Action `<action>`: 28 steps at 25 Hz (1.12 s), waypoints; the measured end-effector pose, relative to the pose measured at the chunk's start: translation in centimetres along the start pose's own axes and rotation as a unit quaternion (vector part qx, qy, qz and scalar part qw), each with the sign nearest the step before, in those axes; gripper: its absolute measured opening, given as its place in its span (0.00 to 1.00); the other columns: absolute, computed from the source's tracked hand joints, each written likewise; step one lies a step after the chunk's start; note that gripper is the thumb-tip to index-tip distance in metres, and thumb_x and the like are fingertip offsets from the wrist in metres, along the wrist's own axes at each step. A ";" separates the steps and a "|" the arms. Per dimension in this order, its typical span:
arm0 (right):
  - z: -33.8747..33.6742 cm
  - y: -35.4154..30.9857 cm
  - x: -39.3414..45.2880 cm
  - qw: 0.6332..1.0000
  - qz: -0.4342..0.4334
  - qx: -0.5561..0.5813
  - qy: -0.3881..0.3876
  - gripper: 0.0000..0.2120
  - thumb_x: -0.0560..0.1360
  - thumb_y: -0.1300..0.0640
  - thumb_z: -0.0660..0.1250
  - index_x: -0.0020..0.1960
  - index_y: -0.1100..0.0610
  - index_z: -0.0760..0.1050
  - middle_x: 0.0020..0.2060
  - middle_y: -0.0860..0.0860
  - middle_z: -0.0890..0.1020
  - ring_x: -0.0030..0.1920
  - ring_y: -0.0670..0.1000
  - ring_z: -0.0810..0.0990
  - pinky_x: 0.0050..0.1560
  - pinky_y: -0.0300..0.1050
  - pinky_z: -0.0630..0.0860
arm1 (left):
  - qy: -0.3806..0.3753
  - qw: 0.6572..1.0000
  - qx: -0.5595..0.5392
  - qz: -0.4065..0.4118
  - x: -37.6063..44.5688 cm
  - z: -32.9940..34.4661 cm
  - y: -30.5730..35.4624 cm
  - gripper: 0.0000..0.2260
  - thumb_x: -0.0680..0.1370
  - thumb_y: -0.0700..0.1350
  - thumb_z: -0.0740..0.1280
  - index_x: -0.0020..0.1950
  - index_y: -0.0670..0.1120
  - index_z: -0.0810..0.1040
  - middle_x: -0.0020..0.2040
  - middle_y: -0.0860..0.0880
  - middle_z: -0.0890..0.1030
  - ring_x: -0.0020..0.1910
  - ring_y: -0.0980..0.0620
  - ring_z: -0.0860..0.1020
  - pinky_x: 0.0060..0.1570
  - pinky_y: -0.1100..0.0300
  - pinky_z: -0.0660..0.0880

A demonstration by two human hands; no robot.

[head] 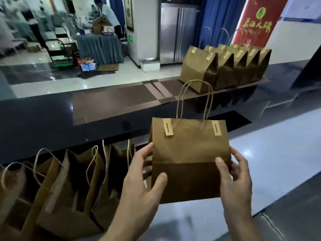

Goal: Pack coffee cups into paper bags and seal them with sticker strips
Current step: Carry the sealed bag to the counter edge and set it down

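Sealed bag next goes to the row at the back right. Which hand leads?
Probably the right hand. It grips the sealed bag on the edge nearer the finished row, far right. The left hand sits toward the open bags.

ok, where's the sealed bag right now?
Head view, lower centre: the sealed bag is held between the left hand and right hand, right of the open bags.

A sealed bag stood upright between the left hand and right hand. Open bags stood to its left. A row of sealed bags stood behind it on the counter.
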State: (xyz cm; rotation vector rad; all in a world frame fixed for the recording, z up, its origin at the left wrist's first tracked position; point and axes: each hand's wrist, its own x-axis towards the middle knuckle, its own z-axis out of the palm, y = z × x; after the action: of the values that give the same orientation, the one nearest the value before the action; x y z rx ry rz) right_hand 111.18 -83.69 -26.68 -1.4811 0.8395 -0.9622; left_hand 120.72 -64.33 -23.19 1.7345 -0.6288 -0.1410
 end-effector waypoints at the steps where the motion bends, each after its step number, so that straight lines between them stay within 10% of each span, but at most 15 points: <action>1: 0.3 -0.2 1.5 1.000 -0.005 0.001 -0.006 0.17 0.78 0.48 0.71 0.62 0.31 0.74 0.48 0.36 0.83 0.50 0.36 0.81 0.52 0.44 0.77 | 0.009 1.000 0.006 0.001 1.1 0.4 0.2 0.27 0.77 0.51 0.70 0.70 0.72 0.63 0.65 0.74 0.69 0.64 0.71 0.70 0.59 0.66 0.70; 9: 4.1 -2.4 9.7 0.996 -0.047 0.043 -0.062 0.17 0.79 0.46 0.70 0.63 0.29 0.72 0.59 0.40 0.81 0.63 0.47 0.79 0.65 0.60 0.77 | 0.054 0.998 -0.021 -0.008 10.1 1.2 3.1 0.23 0.79 0.45 0.69 0.68 0.68 0.69 0.59 0.72 0.76 0.59 0.67 0.76 0.49 0.69 0.77; 15: 8.4 -4.3 14.1 0.986 -0.078 0.117 -0.091 0.19 0.79 0.50 0.70 0.65 0.33 0.73 0.61 0.44 0.82 0.62 0.45 0.80 0.63 0.53 0.78 | 0.081 0.996 0.033 -0.003 16.8 -0.3 4.5 0.21 0.79 0.49 0.69 0.69 0.64 0.69 0.59 0.67 0.77 0.57 0.70 0.75 0.45 0.75 0.75; 21: 12.7 -5.0 18.4 0.978 -0.097 0.159 -0.099 0.18 0.79 0.51 0.70 0.64 0.33 0.73 0.60 0.42 0.81 0.60 0.39 0.80 0.53 0.35 0.77 | 0.096 0.993 0.055 -0.051 25.4 -1.0 3.9 0.21 0.76 0.51 0.70 0.68 0.59 0.69 0.61 0.59 0.78 0.62 0.57 0.76 0.60 0.51 0.77; 24: 14.6 -4.6 20.1 0.975 -0.103 0.172 -0.095 0.18 0.79 0.53 0.70 0.64 0.35 0.73 0.58 0.40 0.81 0.59 0.34 0.78 0.48 0.27 0.76 | 0.107 0.990 0.061 -0.061 29.1 -0.6 2.7 0.20 0.76 0.50 0.70 0.66 0.58 0.69 0.58 0.60 0.77 0.60 0.57 0.76 0.58 0.55 0.75; 28: 17.1 -3.8 21.9 0.975 -0.105 0.178 -0.086 0.17 0.79 0.54 0.71 0.63 0.37 0.74 0.59 0.40 0.81 0.61 0.40 0.79 0.56 0.37 0.77 | 0.113 0.988 0.076 -0.065 33.5 0.5 1.1 0.21 0.76 0.49 0.70 0.67 0.57 0.67 0.56 0.63 0.74 0.58 0.57 0.75 0.53 0.59 0.70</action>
State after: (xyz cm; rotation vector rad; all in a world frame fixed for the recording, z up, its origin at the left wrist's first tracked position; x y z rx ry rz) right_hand 135.82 -95.97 -21.16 -1.3322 0.3647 -1.0596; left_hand 148.44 -80.96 -14.44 1.9071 -0.3675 0.0154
